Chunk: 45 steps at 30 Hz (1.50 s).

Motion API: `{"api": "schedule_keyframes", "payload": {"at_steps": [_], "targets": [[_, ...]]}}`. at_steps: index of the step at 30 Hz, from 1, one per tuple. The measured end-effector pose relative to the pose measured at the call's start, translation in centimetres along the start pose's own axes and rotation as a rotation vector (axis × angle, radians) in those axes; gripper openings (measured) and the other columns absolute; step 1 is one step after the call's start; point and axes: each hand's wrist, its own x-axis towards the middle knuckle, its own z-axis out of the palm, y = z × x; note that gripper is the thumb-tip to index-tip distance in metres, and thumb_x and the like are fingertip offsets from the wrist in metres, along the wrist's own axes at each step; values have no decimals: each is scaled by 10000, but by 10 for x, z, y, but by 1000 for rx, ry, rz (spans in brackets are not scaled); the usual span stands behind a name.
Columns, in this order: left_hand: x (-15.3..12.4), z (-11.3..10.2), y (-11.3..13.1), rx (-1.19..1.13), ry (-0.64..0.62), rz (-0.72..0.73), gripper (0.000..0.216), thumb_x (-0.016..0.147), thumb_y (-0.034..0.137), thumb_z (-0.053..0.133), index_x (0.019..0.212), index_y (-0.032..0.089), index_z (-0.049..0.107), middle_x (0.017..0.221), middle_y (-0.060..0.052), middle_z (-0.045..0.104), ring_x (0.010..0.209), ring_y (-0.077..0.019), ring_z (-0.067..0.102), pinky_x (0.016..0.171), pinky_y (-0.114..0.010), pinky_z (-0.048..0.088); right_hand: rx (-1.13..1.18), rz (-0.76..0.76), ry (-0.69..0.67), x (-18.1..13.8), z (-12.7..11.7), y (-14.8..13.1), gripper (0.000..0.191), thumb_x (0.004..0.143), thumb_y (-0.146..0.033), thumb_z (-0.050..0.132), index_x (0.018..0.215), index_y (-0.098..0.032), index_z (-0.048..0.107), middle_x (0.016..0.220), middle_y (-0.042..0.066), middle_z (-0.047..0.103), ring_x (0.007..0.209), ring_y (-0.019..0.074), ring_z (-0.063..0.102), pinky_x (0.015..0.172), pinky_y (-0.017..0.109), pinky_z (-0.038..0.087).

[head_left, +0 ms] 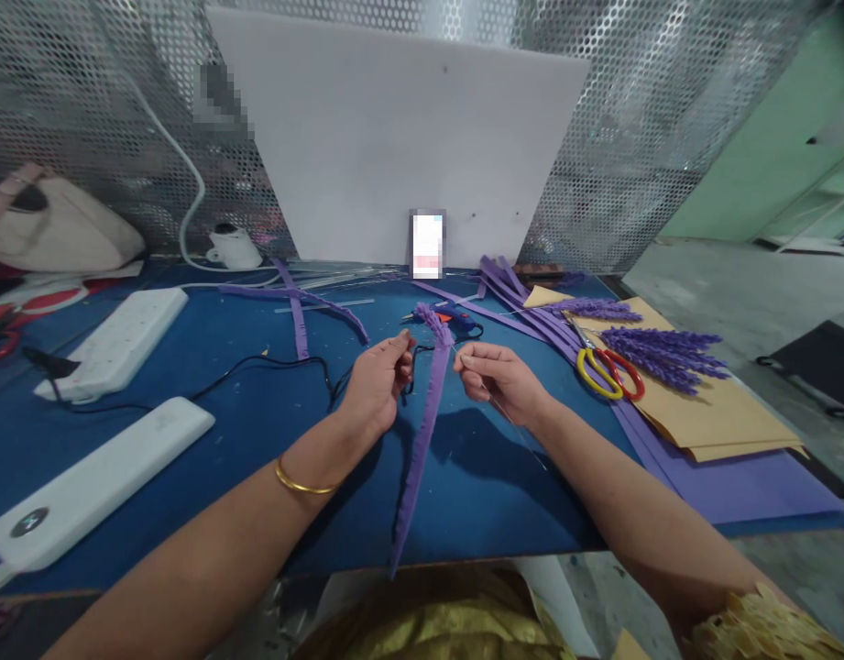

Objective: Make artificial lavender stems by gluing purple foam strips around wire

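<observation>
A purple fringed paper strip (425, 431) hangs down between my hands, its curled upper end wound into a small flower spike (432, 318) on a thin wire (514, 423). My right hand (497, 378) is closed, pinching that wire just below the spike; the wire's free end slants toward the lower right. Just left of the strip, my left hand (384, 378) has its thumb and fingers pressed together. Whether anything is in that pinch is too small to tell. Behind the spike lies a blue glue gun (455, 317) on the table.
Scissors (607, 374), finished purple flower spikes (669, 356) and brown paper (710, 417) lie at right on purple sheets (758, 481). A phone (428, 246) leans on a white board (408, 128). At left are a power strip (119, 335), a white device (105, 477) and a black cable (257, 359).
</observation>
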Motion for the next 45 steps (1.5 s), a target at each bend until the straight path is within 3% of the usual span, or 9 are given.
{"api": "schedule_keyframes", "payload": {"at_steps": [8, 13, 16, 22, 30, 37, 40, 42, 45], "targets": [[-2, -2, -7, 110, -54, 1, 494, 807, 506, 692, 491, 194, 474, 381, 73, 316, 355, -62, 284, 397, -221, 250, 4, 22, -40, -1, 0, 1, 169, 830, -310, 707, 803, -145, 680, 533, -56, 450, 428, 48, 348, 456, 214, 254], [0, -3, -7, 98, -17, 57, 198, 678, 324, 811, 716, 149, 728, 593, 3, 625, 466, -53, 434, 458, -198, 300, -9, 31, -36, -1, 0, 2, 181, 821, -326, 713, 790, -151, 675, 527, -57, 444, 422, 50, 350, 451, 216, 239], [-1, -2, -9, 81, -34, 52, 276, 615, 171, 788, 891, 190, 775, 882, -41, 752, 625, -89, 579, 556, -211, 395, -9, 33, -39, -1, 0, 2, 178, 815, -325, 718, 792, -153, 678, 530, -55, 450, 425, 51, 350, 451, 217, 240], [-8, 1, -5, 72, -156, 49, 186, 615, 252, 802, 786, 183, 778, 850, -39, 741, 818, -159, 633, 756, -278, 462, -9, 40, -38, -1, 1, 1, 182, 812, -324, 719, 786, -149, 678, 518, -53, 456, 424, 53, 357, 452, 215, 242], [-11, 5, -2, 131, -174, 2, 263, 561, 334, 894, 696, 166, 742, 730, -12, 699, 699, -127, 603, 690, -255, 432, -49, 83, -35, -1, 5, 4, 197, 770, -338, 741, 771, -150, 684, 511, -52, 474, 435, 64, 375, 448, 213, 268], [-8, 1, 2, 175, -232, -69, 386, 582, 406, 883, 834, 133, 779, 755, -47, 719, 664, -132, 624, 653, -250, 456, -126, 63, -36, 2, 2, 2, 246, 779, -399, 713, 778, -155, 688, 550, -28, 532, 457, 77, 410, 457, 217, 307], [-4, -1, 1, 126, -173, -101, 379, 548, 379, 904, 802, 128, 776, 725, -30, 705, 628, -107, 598, 617, -225, 456, -435, -24, 133, 10, -10, 2, 316, 828, -467, 610, 831, -163, 692, 664, 7, 608, 516, 104, 496, 514, 242, 384], [-2, -2, 1, 100, -145, -115, 352, 556, 342, 904, 800, 123, 775, 709, -19, 693, 615, -89, 581, 600, -205, 449, -787, -90, 415, 17, -25, 3, 326, 851, -470, 536, 811, -175, 670, 686, 10, 619, 550, 123, 535, 558, 257, 410], [0, -2, 1, 82, -121, -131, 284, 609, 276, 880, 816, 112, 775, 704, -14, 681, 605, -74, 568, 575, -187, 436, -937, -112, 632, 25, -51, 4, 279, 858, -419, 525, 840, -170, 648, 756, 35, 635, 683, 163, 576, 673, 284, 419]]}}
